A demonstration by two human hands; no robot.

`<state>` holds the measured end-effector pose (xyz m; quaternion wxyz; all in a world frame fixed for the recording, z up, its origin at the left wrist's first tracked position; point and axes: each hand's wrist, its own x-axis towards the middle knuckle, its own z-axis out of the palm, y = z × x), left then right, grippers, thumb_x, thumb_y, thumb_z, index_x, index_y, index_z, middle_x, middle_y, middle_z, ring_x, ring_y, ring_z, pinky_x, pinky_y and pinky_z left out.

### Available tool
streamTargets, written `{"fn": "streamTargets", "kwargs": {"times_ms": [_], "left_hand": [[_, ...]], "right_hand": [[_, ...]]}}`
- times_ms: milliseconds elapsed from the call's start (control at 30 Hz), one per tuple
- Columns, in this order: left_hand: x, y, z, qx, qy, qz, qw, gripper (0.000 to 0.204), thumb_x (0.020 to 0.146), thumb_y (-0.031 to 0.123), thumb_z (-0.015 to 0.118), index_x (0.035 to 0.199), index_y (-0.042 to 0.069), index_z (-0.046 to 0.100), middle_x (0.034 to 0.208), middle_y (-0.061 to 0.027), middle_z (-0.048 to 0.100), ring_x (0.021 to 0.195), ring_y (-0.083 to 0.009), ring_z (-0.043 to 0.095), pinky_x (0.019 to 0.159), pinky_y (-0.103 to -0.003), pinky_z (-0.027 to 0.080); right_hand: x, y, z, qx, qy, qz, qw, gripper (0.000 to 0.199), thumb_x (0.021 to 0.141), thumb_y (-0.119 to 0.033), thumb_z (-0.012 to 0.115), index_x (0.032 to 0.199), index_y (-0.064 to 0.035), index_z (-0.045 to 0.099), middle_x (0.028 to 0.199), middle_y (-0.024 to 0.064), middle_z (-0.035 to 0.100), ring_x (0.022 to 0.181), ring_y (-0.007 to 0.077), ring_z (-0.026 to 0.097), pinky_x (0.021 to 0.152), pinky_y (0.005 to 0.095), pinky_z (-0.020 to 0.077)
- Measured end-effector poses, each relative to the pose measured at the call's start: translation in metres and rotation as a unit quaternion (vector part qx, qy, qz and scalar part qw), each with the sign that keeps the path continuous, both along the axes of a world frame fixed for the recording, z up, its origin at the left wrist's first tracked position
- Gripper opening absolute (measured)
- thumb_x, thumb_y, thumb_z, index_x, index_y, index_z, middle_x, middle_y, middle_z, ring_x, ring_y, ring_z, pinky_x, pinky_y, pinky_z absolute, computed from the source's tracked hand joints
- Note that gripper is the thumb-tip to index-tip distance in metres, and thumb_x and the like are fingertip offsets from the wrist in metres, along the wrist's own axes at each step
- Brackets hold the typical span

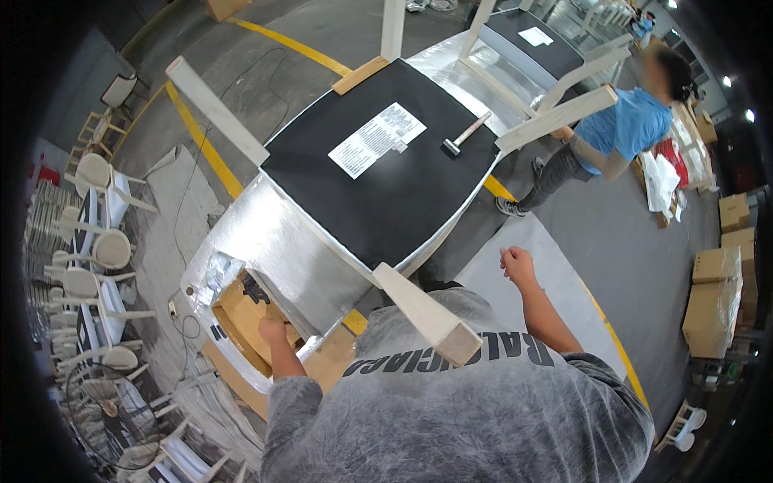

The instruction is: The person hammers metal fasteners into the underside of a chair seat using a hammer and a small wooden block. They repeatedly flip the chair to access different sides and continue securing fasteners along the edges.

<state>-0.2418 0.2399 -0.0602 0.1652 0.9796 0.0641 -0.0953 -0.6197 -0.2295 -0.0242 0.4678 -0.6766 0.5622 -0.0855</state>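
Hands well apart: my left hand (pixel 272 328) reaches down into a shallow brown tray (pixel 244 330), close to a dark tool (pixel 256 287); its fingers are partly hidden, so I cannot tell whether they touch or grip anything. My right hand (pixel 516 264) is raised over a pale floor sheet (pixel 523 237), fingers loosely curled inward; whether something small is pinched there cannot be told. Ahead of me the chair (pixel 378 213) lies upside down, legs upward, on a silvery wrapped surface (pixel 256 221), its dark underside bearing a white label (pixel 377 139), a wooden-handled hammer (pixel 465 134) and, at the far edge, a wooden strip (pixel 359 76). For a sound reach, I judge it best to look into the tray and feel for the item before closing the fingers, then lift straight up, clear of the tray wall. The nearest leg (pixel 427 315) rises between my arms; the left forearm should travel outside it. The hammer lies loose near the right-hand edge and could slide if the chair is jolted, so I would keep the right hand free to steady the frame.
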Motion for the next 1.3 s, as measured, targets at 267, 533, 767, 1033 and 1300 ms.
{"fn": "streamTargets", "kwargs": {"times_ms": [267,533,767,1033,1300], "left_hand": [[0.037,-0.164,0.08,-0.434,-0.078,-0.125,0.889,0.01,0.087,0.001,0.068,0.096,0.0,0.067,0.092,-0.0064,0.067,0.077,-0.0126,0.06,0.072,-0.027,0.05],[0.015,-0.374,0.115,-0.216,-0.104,-0.503,0.83,0.012,0.085,0.015,0.068,0.09,0.005,0.07,0.093,-0.0161,0.07,0.09,-0.0354,0.067,0.08,-0.043,0.054],[0.017,-0.342,0.104,-0.371,-0.075,-0.356,0.854,0.02,0.09,0.02,0.072,0.101,0.005,0.078,0.097,-0.0145,0.076,0.085,-0.0267,0.073,0.079,-0.035,0.055],[-0.015,-0.122,0.094,-0.521,-0.161,0.115,0.83,0.011,0.095,0.012,0.07,0.091,0.003,0.066,0.076,0.0012,0.06,0.061,-0.0042,0.049,0.053,-0.022,0.038],[-0.033,0.148,-0.024,0.041,-0.198,0.349,0.915,0.036,0.092,0.03,0.064,0.118,0.005,0.07,0.093,-0.0185,0.074,0.094,-0.0416,0.07,0.086,-0.05,0.054]], "right_hand": [[0.001,-0.024,0.003,-0.04,-0.026,0.011,0.999,0.035,0.1,-0.029,0.062,0.074,-0.005,0.061,0.064,0.0034,0.061,0.048,0.0103,0.054,0.043,0.0283,0.0402],[0.072,-0.048,0.017,0.012,-0.159,0.022,0.987,0.035,0.1,-0.028,0.065,0.075,-0.0024,0.063,0.064,0.0032,0.061,0.05,0.0099,0.053,0.047,0.0277,0.0439],[0.046,-0.072,-0.004,0.058,-0.109,0.022,0.992,0.036,0.099,-0.03,0.065,0.076,-0.0022,0.063,0.065,0.0041,0.062,0.051,0.0093,0.053,0.047,0.0273,0.0445],[0.081,-0.092,0.029,0.054,-0.143,0.083,0.985,0.033,0.101,-0.031,0.064,0.079,-0.0054,0.06,0.068,0.0033,0.06,0.05,0.0082,0.05,0.045,0.0251,0.0411],[0.165,-0.047,0.077,-0.062,-0.215,0.137,0.965,0.034,0.103,-0.032,0.062,0.078,-0.0082,0.059,0.066,0.0017,0.06,0.048,0.007,0.051,0.041,0.0216,0.0365]]}}
